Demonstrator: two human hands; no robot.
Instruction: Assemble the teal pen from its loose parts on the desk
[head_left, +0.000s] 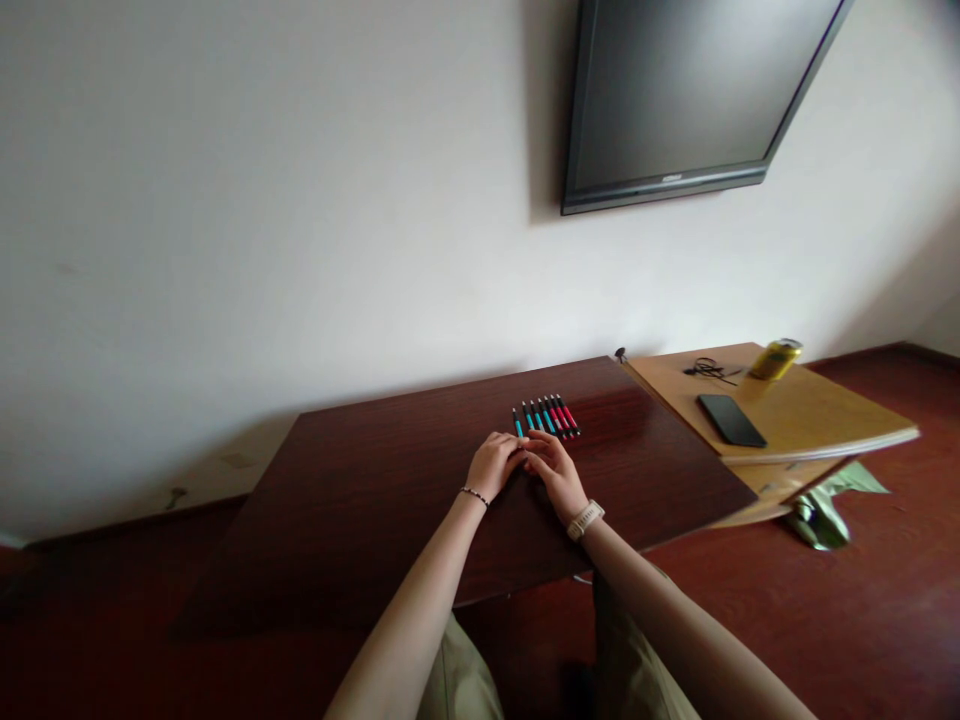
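On the dark reddish-brown table [360, 480], several slim pens lie side by side in a row, turquoise pens [537, 415] on the left and red pens [561, 412] on the right, all with black ends. The leftmost turquoise pen [517, 424] sits slightly apart and lower. My left hand [495, 465], with a beaded bracelet at the wrist, and my right hand [553, 468], wearing a pale watch [585, 520], meet just below the row. Fingers of both are curled, their tips together. Whatever is between them is too small or hidden to make out.
To the right, a light wooden table [825, 410] carries a black phone [730, 420], a thin black cable [709, 370] and a yellow can [777, 360]. A television [675, 100] hangs on the wall above. Green cloth [829, 510] is low at the right.
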